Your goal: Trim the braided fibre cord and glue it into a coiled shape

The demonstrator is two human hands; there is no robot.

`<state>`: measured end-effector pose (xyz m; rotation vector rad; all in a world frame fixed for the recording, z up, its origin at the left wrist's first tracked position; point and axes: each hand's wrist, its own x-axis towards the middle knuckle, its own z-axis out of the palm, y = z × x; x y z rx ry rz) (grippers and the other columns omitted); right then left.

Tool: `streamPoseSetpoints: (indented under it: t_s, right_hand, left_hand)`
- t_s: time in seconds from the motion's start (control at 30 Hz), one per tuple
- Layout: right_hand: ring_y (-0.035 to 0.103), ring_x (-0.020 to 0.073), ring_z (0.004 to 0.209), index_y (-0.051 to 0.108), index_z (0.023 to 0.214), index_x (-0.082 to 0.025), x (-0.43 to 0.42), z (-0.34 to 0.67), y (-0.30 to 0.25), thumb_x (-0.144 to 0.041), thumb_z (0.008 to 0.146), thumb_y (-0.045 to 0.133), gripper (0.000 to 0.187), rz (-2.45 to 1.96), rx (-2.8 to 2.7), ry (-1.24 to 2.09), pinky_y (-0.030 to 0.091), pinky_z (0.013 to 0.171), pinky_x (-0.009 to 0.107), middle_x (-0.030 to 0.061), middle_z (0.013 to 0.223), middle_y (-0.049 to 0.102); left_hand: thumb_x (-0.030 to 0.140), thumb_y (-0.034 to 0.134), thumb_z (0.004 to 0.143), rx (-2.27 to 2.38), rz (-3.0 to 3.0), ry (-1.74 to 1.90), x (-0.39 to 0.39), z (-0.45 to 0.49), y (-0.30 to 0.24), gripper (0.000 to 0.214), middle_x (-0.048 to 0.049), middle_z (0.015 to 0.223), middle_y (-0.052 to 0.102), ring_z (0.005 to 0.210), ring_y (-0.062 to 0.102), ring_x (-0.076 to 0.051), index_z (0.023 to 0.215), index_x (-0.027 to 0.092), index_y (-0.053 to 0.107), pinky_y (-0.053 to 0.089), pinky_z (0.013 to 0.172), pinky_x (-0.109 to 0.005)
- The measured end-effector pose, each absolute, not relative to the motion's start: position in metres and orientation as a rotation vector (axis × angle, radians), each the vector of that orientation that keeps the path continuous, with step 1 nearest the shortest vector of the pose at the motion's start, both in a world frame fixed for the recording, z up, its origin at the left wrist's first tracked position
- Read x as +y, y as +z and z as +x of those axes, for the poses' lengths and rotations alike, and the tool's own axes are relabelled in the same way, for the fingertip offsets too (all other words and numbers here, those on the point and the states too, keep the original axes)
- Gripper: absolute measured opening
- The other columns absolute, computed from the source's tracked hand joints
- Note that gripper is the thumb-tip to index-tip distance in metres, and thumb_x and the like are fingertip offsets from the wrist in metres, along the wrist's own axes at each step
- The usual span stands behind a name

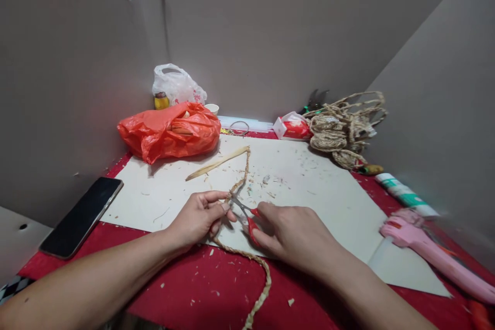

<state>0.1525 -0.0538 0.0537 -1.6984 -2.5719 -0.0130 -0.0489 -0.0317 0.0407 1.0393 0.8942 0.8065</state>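
Observation:
A thin tan braided cord [240, 254] of plant fibre runs from the front edge of the table up through my left hand [203, 215], whose fingers pinch it. Beyond that hand the cord bends upward and ends in a flat, pale unbraided strip [216, 163] lying to the left. My right hand [296, 229] grips the red handles of small scissors [247, 215]. Their blades are parted, with the tips at the cord beside my left fingertips. Whether the blades touch the cord I cannot tell.
A white board [328, 206] strewn with fibre scraps covers the red tablecloth [185, 278]. On the left lie a phone [81, 216] and an orange plastic bag [170, 134]. Coiled cord bundles [340, 129], a white-and-green roll [406, 194] and a pink glue gun [429, 250] line the right.

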Motion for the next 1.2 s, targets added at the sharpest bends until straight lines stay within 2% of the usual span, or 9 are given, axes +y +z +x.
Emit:
streamPoseSetpoints:
  t_s: [0.17, 0.3, 0.47, 0.77, 0.9, 1.03, 1.2]
  right_hand:
    - [0.064, 0.0222, 0.055, 0.06, 0.078, -0.019, -0.057, 0.149, 0.051, -0.038, 0.084, 0.052, 0.022, -1.774, -2.593, -0.102, 0.02, 0.049, 0.028, 0.0073, 0.067, 0.071]
    - [0.062, 0.0189, 0.052, 0.061, 0.074, -0.021, -0.058, 0.149, 0.047, -0.034, 0.086, 0.049, 0.022, -1.786, -2.571, -0.1, 0.018, 0.049, 0.028, 0.0046, 0.062, 0.07]
    - [0.059, 0.0173, 0.05, 0.061, 0.073, -0.021, -0.055, 0.153, 0.044, -0.033, 0.087, 0.047, 0.024, -1.774, -2.519, -0.063, 0.019, 0.049, 0.027, 0.0039, 0.059, 0.068]
    - [0.054, 0.0147, 0.05, 0.058, 0.069, -0.02, -0.056, 0.154, 0.053, -0.038, 0.085, 0.048, 0.026, -1.732, -2.481, 0.136, 0.024, 0.049, 0.026, 0.002, 0.058, 0.064]
    - [0.055, 0.0155, 0.051, 0.058, 0.07, -0.02, -0.057, 0.153, 0.053, -0.037, 0.085, 0.047, 0.025, -1.742, -2.498, 0.153, 0.025, 0.05, 0.026, 0.0024, 0.059, 0.064]
    - [0.055, 0.0157, 0.052, 0.057, 0.071, -0.02, -0.058, 0.154, 0.056, -0.035, 0.085, 0.048, 0.022, -1.751, -2.508, 0.166, 0.025, 0.05, 0.025, 0.0025, 0.06, 0.064]
    - [0.055, 0.0154, 0.053, 0.058, 0.071, -0.02, -0.059, 0.156, 0.059, -0.035, 0.084, 0.049, 0.022, -1.754, -2.494, 0.175, 0.027, 0.051, 0.026, 0.0026, 0.061, 0.065]
  left_hand:
    - [0.033, 0.068, 0.073, 0.911, 1.026, 0.81, -0.032, -0.049, 0.04, 0.04, -0.0032, 0.071, 0.069, 0.037, 0.037, -0.004, 0.105, 0.01, 0.06, 0.028, 0.04, -0.02]
    - [0.031, 0.068, 0.073, 0.939, 1.02, 0.817, -0.032, -0.049, 0.041, 0.039, -0.0045, 0.071, 0.07, 0.036, 0.039, -0.004, 0.104, 0.009, 0.059, 0.029, 0.04, -0.02]
    - [0.024, 0.066, 0.073, 0.892, 1.013, 0.803, -0.033, -0.05, 0.039, 0.043, -0.0053, 0.08, 0.071, 0.04, 0.044, -0.005, 0.113, 0.011, 0.058, 0.038, 0.044, -0.021]
    - [0.027, 0.069, 0.075, 0.831, 0.976, 0.821, -0.032, -0.049, 0.036, 0.046, -0.0065, 0.086, 0.071, 0.043, 0.047, -0.005, 0.117, 0.012, 0.057, 0.043, 0.046, -0.023]
    - [0.027, 0.062, 0.082, 0.803, 0.972, 0.792, -0.032, -0.05, 0.034, 0.042, -0.0105, 0.092, 0.072, 0.043, 0.05, -0.007, 0.12, 0.012, 0.052, 0.044, 0.046, -0.023]
    - [0.026, 0.055, 0.087, 0.74, 0.925, 0.723, -0.031, -0.052, 0.034, 0.028, -0.0157, 0.098, 0.071, 0.044, 0.055, -0.008, 0.11, 0.012, 0.053, 0.046, 0.046, -0.023]
    - [0.025, 0.059, 0.085, 0.702, 0.833, 0.706, -0.03, -0.053, 0.04, 0.016, -0.0147, 0.103, 0.07, 0.044, 0.057, -0.007, 0.096, 0.015, 0.052, 0.047, 0.045, -0.021]
